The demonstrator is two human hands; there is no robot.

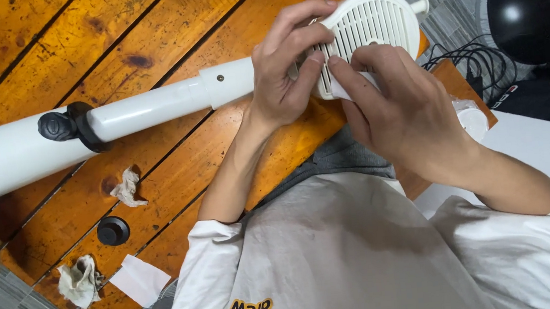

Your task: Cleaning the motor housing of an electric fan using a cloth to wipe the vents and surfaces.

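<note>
**Mia:** What is the biggest thing lying there?

**Ben:** The wooden table (143,46) is sitting under everything. Across it a long white fan pole (143,110) is lying on its side, with a black clamp knob (60,125) sticking out of it.

**Mia:** And where is the slotted white bit?

**Ben:** That is the fan motor housing (377,24), at the far end of the pole, near the table's edge. Both hands are working on it.

**Mia:** What are the hands doing?

**Ben:** The left hand (280,73) is wrapping around the neck where the pole meets the housing, fingers closed tight on it. The right hand (399,115) is pinching a small white wipe (342,89) and pressing it against the slots.

**Mia:** Is it going to be heavy?

**Ben:** I am guessing the pole is long and a bit wobbly, so holding it by the thick neck looks smart. The plastic looks hard and smooth, maybe slippery. The thin slats look like they could snap, so I would not be squeezing there.

**Mia:** Any little things?

**Ben:** A round black cap (113,230) is sitting close by, a flat white paper piece (140,279) is lying near the table's edge, and crumpled dirty tissues (79,281) are lying next to it.
</note>
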